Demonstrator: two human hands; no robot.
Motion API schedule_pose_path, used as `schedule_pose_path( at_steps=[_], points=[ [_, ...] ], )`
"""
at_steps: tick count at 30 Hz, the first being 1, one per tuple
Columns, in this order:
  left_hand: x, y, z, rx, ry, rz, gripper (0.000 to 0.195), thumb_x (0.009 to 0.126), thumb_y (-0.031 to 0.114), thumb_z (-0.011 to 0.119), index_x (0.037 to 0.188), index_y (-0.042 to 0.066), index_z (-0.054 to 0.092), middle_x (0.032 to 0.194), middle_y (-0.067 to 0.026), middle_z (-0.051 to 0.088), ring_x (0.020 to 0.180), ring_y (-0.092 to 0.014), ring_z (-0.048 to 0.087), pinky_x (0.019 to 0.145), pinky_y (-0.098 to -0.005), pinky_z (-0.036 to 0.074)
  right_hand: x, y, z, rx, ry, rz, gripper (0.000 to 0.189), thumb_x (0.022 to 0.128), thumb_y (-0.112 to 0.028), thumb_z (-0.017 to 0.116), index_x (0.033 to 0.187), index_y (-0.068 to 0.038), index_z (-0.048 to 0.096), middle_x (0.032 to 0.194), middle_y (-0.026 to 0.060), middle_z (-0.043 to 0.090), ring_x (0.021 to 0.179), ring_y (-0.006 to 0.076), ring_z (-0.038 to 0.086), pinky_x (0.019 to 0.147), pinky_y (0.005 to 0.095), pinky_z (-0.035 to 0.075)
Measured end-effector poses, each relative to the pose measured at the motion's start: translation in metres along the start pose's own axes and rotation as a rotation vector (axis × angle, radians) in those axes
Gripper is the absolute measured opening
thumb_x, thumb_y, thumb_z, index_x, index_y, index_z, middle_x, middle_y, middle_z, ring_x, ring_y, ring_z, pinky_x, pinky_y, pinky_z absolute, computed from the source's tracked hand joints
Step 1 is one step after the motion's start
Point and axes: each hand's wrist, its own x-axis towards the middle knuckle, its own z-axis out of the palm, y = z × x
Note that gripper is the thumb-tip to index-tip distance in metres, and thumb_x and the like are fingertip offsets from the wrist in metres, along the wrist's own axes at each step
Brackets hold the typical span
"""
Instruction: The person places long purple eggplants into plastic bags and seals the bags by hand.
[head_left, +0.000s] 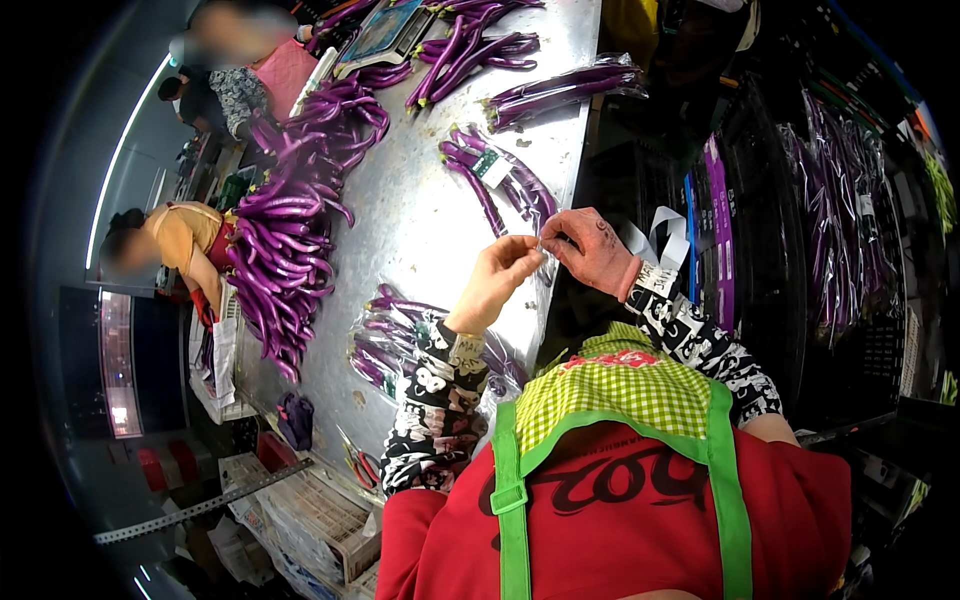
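Observation:
My bare left hand (501, 279) and my right hand (589, 251), in a pink glove, meet at the fingertips near the edge of the metal table (390, 225). Both pinch something small and thin, perhaps the end of a clear bag; what it is I cannot tell. Just beyond them lies a bunch of long purple eggplants (517, 176) with a green and white label (491, 166). Bagged eggplants (386, 337) rest beside my left forearm, partly hidden by the sleeve. Another bag of eggplants (562, 94) lies farther up, its end over the table's edge.
A large heap of loose eggplants (285, 247) covers the table's left side. A scale (384, 34) stands at the top. Red-handled scissors (361, 461) lie near my left elbow. People (187, 236) work across the table. Crates (757, 225) and hanging bagged eggplants (847, 225) are at right.

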Motion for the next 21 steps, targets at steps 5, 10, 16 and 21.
schedule_pose_path(
  at_steps=[5,10,16,21],
  points=[
    [0.003,-0.013,0.001,0.027,-0.041,0.027,0.014,0.088,0.012,0.07,0.093,0.002,0.063,0.083,0.0004,0.062,0.072,-0.006,0.053,0.063,-0.0213,0.043,0.0,-0.003,0.0,0.022,-0.022,0.01,0.012,0.083,-0.012,0.066,0.092,-0.007,0.061,0.084,0.007,0.067,0.081,0.027,0.065,0.079,0.0381,0.045],
    [0.007,-0.016,-0.005,0.169,-0.03,0.012,0.007,0.086,0.004,0.068,0.086,0.002,0.061,0.076,0.0016,0.06,0.067,-0.005,0.052,0.06,-0.02,0.043,0.001,-0.004,0.0,0.018,-0.025,0.016,0.011,0.083,-0.011,0.067,0.091,-0.006,0.061,0.083,0.007,0.067,0.08,0.0268,0.065,0.079,0.0372,0.046],
    [0.006,-0.006,-0.002,0.014,0.045,0.041,0.004,0.084,-0.001,0.061,0.088,0.001,0.062,0.074,0.0012,0.059,0.065,-0.005,0.051,0.06,-0.0212,0.042,0.006,-0.01,-0.003,0.047,-0.031,0.01,0.012,0.083,-0.007,0.068,0.091,-0.003,0.061,0.082,0.0091,0.068,0.076,0.0268,0.067,0.07,0.0348,0.051],
    [0.008,-0.003,-0.014,-0.028,-0.064,-0.088,0.014,0.09,0.01,0.06,0.096,0.0,0.067,0.075,0.0007,0.062,0.065,-0.006,0.051,0.062,-0.0207,0.042,0.008,-0.01,-0.004,0.143,-0.069,0.094,0.011,0.084,-0.004,0.067,0.092,0.0,0.061,0.082,0.0122,0.068,0.077,0.0259,0.068,0.072,0.033,0.053]
  ],
)
